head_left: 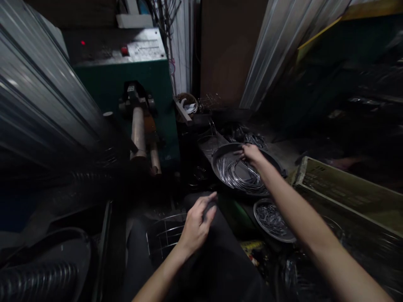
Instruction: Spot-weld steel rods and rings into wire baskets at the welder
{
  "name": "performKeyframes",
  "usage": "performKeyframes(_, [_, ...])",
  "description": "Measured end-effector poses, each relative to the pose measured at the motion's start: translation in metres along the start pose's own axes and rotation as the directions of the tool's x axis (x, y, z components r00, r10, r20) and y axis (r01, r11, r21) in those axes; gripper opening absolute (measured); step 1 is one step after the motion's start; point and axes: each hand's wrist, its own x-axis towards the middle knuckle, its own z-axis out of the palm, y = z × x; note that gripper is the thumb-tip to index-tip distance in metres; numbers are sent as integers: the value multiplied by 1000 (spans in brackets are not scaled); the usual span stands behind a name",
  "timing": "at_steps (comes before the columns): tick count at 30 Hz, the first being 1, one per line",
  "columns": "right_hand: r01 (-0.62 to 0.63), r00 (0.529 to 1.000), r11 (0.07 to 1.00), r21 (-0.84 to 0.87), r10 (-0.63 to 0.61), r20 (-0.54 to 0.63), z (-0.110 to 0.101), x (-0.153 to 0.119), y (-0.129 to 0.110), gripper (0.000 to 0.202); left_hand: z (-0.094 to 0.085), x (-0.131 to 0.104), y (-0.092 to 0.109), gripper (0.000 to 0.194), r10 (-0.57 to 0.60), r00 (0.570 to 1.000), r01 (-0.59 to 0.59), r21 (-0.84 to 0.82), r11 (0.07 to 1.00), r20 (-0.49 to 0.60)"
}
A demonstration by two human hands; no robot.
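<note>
My left hand (197,220) is over my dark-clothed thigh, its thumb and forefinger apart and nothing between them. Beside it, a wire grid piece (166,232) with curved bars lies across my lap. My right hand (251,154) reaches over the far side of a wide dark basin (215,161). Its fingers look loosely stretched and a little blurred, with nothing visible in them. Bent metal wires (234,178), shaped like rings or hoops, lie in that basin. Under my right forearm a smaller bowl (256,213) holds many short metal pieces (271,219).
A green machine (163,96) with a red button and a protruding rod (137,130) stands ahead on the left. A worn box (346,188) sits at right. More metal parts (248,135) lie behind the basin. A dark round tub (78,239) is at lower left.
</note>
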Motion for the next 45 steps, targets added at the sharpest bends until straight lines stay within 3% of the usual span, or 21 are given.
performKeyframes(2, [41,995,994,97,-49,85,-11,-24,-32,23,14,15,6,49,28,997,-26,22,999,-66])
performKeyframes(4, [63,972,951,304,-128,198,-13,-57,-57,27,23,25,12,58,81,992,-75,56,996,-100])
performKeyframes(6, [-2,927,805,594,-221,303,-10,-89,-76,27,24,26,13,49,122,992,-123,9,992,14])
performKeyframes(9, [-205,874,567,797,-260,410,0,-112,-97,32,14,8,5,38,81,985,-59,-139,989,155])
performKeyframes(12, [-332,848,509,794,-209,488,21,-104,-110,37,-1,-20,-10,38,-54,997,64,-191,979,57])
performKeyframes(16, [-330,862,541,774,-161,480,58,-111,-103,40,-13,-41,-19,39,-172,983,151,-249,957,-67])
performKeyframes(18, [-265,824,650,712,-231,518,77,-137,-85,38,-16,-41,-16,40,-246,952,191,-273,943,-184])
performKeyframes(21, [39,722,861,507,-375,582,100,-184,-47,34,-33,-37,-7,39,-312,922,254,-250,934,-229])
performKeyframes(23, [200,728,900,388,-401,556,111,-202,-26,35,-55,-44,-7,38,-307,940,281,-177,943,-146])
performKeyframes(24, [201,736,910,363,-385,557,117,-205,-19,37,-68,-52,-10,37,-289,949,274,-122,954,-127])
performKeyframes(26, [72,728,931,358,-294,619,132,-204,-12,38,-91,-75,-22,38,-231,959,238,24,971,-162])
performKeyframes(28, [-88,681,926,368,-214,701,148,-198,-12,38,-105,-101,-42,71,-172,957,219,194,956,-233])
performKeyframes(30, [-180,644,908,378,-181,743,163,-192,-15,39,-106,-120,-69,97,-165,956,235,292,927,-244])
performKeyframes(32, [-210,633,904,373,-165,756,175,-188,-20,34,-96,-126,-93,93,-168,935,257,271,928,-314])
performKeyframes(36, [-211,651,920,331,-120,749,189,-177,-35,16,-79,-102,-114,79,13,851,121,220,968,-525])
performKeyframes(39, [-171,684,910,378,-167,710,192,-163,-51,14,-90,-77,-109,82,179,859,-19,319,948,-480])
performKeyframes(45, [-83,700,874,478,-291,653,204,-143,-76,24,-120,-46,-105,86,263,841,-94,351,932,-473])
